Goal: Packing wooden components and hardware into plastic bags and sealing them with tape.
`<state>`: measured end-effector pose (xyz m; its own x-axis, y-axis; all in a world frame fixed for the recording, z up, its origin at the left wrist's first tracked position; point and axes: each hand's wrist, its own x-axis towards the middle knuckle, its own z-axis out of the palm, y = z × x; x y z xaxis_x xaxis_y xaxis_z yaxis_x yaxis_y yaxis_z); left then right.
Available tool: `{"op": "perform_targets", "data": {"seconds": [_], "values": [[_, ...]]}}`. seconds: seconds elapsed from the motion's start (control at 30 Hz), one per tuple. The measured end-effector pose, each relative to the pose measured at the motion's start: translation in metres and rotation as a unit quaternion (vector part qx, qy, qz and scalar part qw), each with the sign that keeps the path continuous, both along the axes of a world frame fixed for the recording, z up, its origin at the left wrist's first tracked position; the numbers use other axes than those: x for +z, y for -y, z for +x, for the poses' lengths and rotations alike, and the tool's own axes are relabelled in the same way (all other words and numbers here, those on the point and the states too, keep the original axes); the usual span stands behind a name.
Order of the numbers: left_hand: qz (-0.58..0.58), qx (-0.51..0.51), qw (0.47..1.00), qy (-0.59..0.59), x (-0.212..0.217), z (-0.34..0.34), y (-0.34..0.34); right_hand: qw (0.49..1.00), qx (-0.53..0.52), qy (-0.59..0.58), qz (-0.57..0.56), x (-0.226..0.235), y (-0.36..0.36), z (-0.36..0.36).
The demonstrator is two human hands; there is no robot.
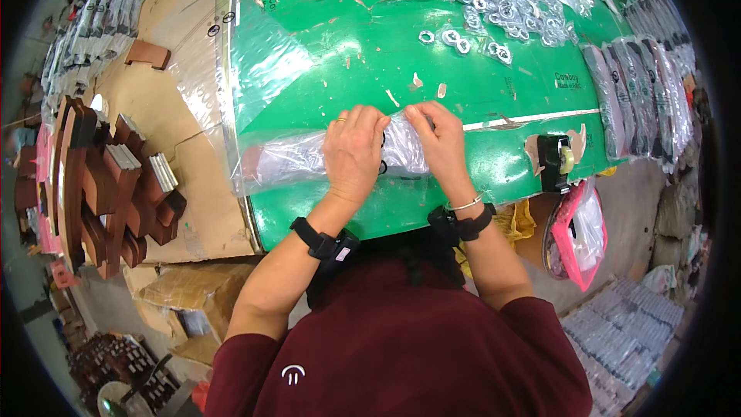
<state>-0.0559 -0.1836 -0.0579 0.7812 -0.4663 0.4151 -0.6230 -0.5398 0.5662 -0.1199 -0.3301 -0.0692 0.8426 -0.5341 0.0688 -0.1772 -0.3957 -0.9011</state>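
Clear plastic bag [299, 157], lying flat on the green tabletop [478, 93] near its front edge, directly before the person's body. Middle stretch hidden under the left hand [353, 147], contents blurred by wrinkles and glare: something long and pale, hard to make out. Undersides of both hands out of sight; cannot tell exactly how much film lies within each grasp. Left hand closed over the bag, fingers side by side and bent, not spread. Right hand [441, 143] drawn in at the upper edge near the right end, thumb and forefinger pinching film. Just a narrow gap between the two sets of fingertips.

Long axis running left to right, roughly along the table's near edge, with the right end slightly farther from the body. Left end reaching toward the cardboard [204, 208] beside the green.

Green surface scuffed and torn in spots, crossed by a white strip. Toward the far right, a heap of small ringed parts in clear packets [502, 8]; nearer, a black tape dispenser [553, 164]. On the cardboard, stacked brown pieces [116, 177]. Below, on the floor, an open carton [193, 293]; outer room dark and cut off by the round rim.
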Motion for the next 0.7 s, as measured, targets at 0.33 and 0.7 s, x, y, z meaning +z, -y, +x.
{"op": "perform_targets", "data": {"seconds": [0.33,0.7], "values": [[0.038,-0.007,0.999,-0.015,-0.002,0.005,-0.001,0.993,0.0,0.085,-0.087,-0.025,0.006,0.009],[0.095,-0.211,0.973,-0.015,0.039,0.008,-0.007,0.956,0.025,0.238,-0.167,0.011,0.018,-0.016]]}}
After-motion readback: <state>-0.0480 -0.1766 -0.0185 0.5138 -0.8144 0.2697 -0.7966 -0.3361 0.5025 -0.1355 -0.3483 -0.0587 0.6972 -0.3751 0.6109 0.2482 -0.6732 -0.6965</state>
